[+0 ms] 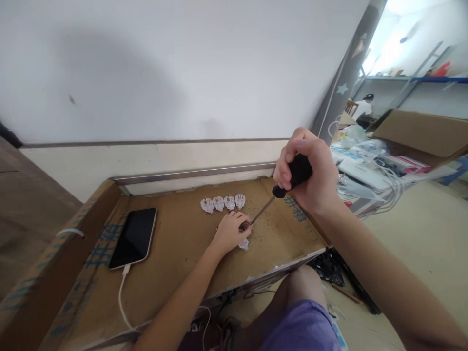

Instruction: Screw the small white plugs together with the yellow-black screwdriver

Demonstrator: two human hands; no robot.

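Observation:
My right hand (310, 170) is wrapped round the black handle of a screwdriver (300, 171), held up at a slant. Its thin shaft runs down and left to the fingertips of my left hand (233, 230). Under those closed fingers a small white plastic piece (243, 243) with metal parts is pinned on the cardboard; the hand covers much of it, and the contact with the screwdriver tip is too small to make out. Behind the left hand stands a row of several similar white plug-like pieces (223, 203) with metal pins pointing up.
Cardboard (175, 239) covers the worktop, with a raised edge at the left. A phone (133, 238) with a white charging cable (122, 297) lies there. At right, a cluttered table holds bags, cables and a cardboard box (420, 131). A person (363, 109) sits farther back.

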